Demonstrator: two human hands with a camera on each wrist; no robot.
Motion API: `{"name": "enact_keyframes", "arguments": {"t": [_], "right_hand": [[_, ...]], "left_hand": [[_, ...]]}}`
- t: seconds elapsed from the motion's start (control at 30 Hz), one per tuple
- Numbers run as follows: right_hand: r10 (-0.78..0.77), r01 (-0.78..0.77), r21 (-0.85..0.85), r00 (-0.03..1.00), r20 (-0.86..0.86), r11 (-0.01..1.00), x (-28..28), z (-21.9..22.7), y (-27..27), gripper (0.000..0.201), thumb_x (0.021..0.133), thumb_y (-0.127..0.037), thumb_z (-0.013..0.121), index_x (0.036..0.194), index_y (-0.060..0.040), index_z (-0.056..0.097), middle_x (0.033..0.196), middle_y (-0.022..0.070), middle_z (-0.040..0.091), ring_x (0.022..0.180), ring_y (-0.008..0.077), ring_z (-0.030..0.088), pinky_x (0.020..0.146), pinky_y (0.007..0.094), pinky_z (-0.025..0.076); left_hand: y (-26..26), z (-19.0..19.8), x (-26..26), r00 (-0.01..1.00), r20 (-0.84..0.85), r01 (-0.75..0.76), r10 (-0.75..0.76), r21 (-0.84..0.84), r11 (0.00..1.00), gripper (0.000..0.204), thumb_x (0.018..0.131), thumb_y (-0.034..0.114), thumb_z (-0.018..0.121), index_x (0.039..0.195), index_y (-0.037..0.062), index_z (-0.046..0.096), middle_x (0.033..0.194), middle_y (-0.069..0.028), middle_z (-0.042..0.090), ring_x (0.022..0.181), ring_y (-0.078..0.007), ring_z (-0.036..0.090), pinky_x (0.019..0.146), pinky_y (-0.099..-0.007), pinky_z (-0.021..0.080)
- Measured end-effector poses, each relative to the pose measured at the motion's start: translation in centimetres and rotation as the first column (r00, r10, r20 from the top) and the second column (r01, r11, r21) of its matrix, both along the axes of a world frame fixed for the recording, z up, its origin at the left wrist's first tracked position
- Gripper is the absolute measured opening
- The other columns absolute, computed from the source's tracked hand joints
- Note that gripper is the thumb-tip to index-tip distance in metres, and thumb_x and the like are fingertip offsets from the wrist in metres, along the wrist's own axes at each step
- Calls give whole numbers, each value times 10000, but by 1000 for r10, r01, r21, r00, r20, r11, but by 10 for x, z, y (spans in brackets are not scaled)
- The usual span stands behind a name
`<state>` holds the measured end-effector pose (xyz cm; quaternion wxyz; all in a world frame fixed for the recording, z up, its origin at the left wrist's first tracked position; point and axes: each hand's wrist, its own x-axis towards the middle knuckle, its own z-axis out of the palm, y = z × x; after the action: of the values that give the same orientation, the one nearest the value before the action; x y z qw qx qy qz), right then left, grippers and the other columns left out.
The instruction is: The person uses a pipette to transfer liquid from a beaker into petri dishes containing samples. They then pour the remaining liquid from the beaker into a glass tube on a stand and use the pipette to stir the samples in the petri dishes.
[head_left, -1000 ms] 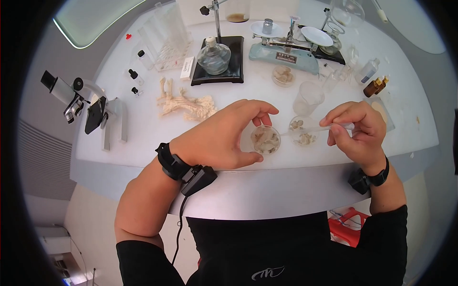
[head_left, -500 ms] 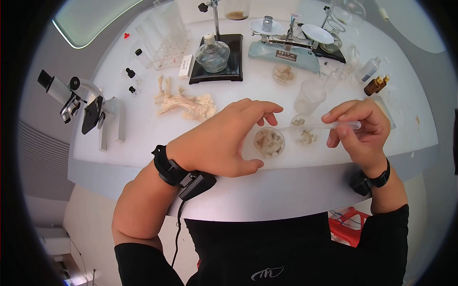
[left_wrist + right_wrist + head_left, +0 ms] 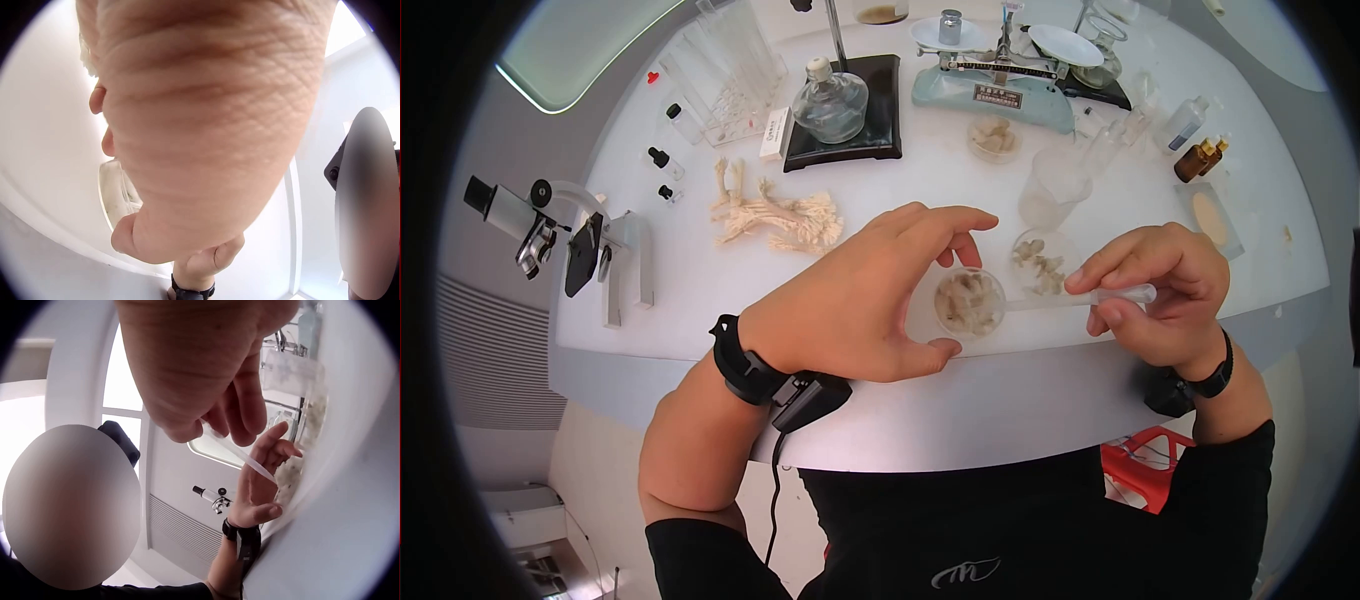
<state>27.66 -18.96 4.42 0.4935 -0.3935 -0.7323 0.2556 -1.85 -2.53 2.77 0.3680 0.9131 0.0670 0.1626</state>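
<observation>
In the head view a round clear dish of pale brownish pieces stands near the table's front edge. My left hand curves around its left side, thumb and fingers spread apart; whether they touch the rim is unclear. My right hand pinches a translucent plastic dropper, held nearly level, its thin tip reaching left to the dish. Between the hands lies a second dish with similar pieces. The right wrist view shows the dropper slanting down to the pieces.
Behind stand a beaker, a third dish, a balance and a glass burner on a black stand base. Pale root-like pieces lie behind my left hand, a microscope at far left, brown bottles at right.
The dropper, angled slightly upward to the right before, is nearly level now, and my right hand has come a little lower. My left hand stays beside the dish. The head view has shifted slightly.
</observation>
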Motion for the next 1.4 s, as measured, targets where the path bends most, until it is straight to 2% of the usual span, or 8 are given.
{"name": "enact_keyframes", "arguments": {"t": [0.17, 0.27, 0.33, 0.47, 0.53, 0.93, 1.07, 1.4], "right_hand": [[20, -20, 16, 1000, 10, 1000, -2, -4, 1, 253, 877, 102, 852, 1085, 17, 735, 1041, 220, 850, 956, 273, 863, 826, 335, 680], [-24, 22, 39, 998, 60, 999, -3, 0, 0, 214, 883, 100, 864, 1042, 15, 748, 1024, 214, 856, 938, 267, 864, 812, 325, 679], [-57, 48, 68, 990, 131, 997, -4, 3, 0, 148, 911, 78, 870, 992, 6, 769, 1024, 205, 865, 853, 232, 854, 752, 303, 669], [-51, 50, 15, 989, 136, 999, -6, 6, -3, 97, 945, 47, 863, 974, -8, 789, 1043, 189, 873, 752, 186, 826, 673, 277, 643], [-48, 39, 66, 989, 142, 997, -6, 4, -2, 72, 968, 10, 865, 979, -19, 799, 1041, 170, 878, 678, 164, 797, 619, 264, 618], [-80, 37, 177, 968, 238, 983, -2, 6, 0, 121, 949, -25, 900, 985, -40, 785, 993, 151, 881, 728, 199, 829, 652, 263, 628], [-75, 34, 183, 973, 219, 982, -1, 4, 1, 122, 950, -26, 901, 982, -38, 784, 992, 155, 881, 728, 200, 828, 652, 264, 628], [-21, -14, 174, 980, 198, 985, 2, 5, 5, 156, 883, 50, 899, 956, -10, 775, 964, 217, 864, 873, 266, 879, 734, 297, 677]], "left_hand": [[1, -3, 1, 1000, -12, -16, 16, -4, 1000, 1067, 716, 118, 989, 1662, 29, 505, 1289, -114, 682, 1239, -295, 640, 1132, -425, 531], [0, -2, 2, 1000, -20, -20, 20, 4, 1000, 1066, 719, 125, 997, 1660, 27, 505, 1279, -113, 677, 1241, -296, 642, 1132, -426, 534], [0, -3, 2, 1000, -22, -22, 22, 12, 1000, 1069, 719, 129, 1001, 1660, 28, 505, 1280, -114, 674, 1239, -294, 644, 1130, -425, 538], [-1, -3, 2, 999, -22, -29, 30, 15, 999, 1074, 715, 133, 1006, 1660, 35, 505, 1281, -118, 665, 1228, -290, 655, 1117, -425, 554], [-1, -4, 3, 999, -20, -28, 28, 17, 999, 1074, 714, 135, 1008, 1659, 37, 506, 1280, -119, 663, 1223, -288, 658, 1112, -424, 558], [-1, -2, 4, 999, -34, -36, 37, 38, 999, 1055, 719, 160, 1021, 1641, 37, 523, 1240, -114, 660, 1201, -287, 662, 1082, -418, 567], [-3, -1, 4, 998, -33, -44, 45, 48, 998, 1044, 717, 170, 1025, 1629, 35, 535, 1219, -111, 661, 1188, -290, 660, 1075, -418, 570], [-2, -2, 4, 999, -20, -47, 48, 44, 998, 1016, 714, 171, 1023, 1608, 38, 559, 1208, -107, 663, 1174, -294, 655, 1058, -418, 572]]}}
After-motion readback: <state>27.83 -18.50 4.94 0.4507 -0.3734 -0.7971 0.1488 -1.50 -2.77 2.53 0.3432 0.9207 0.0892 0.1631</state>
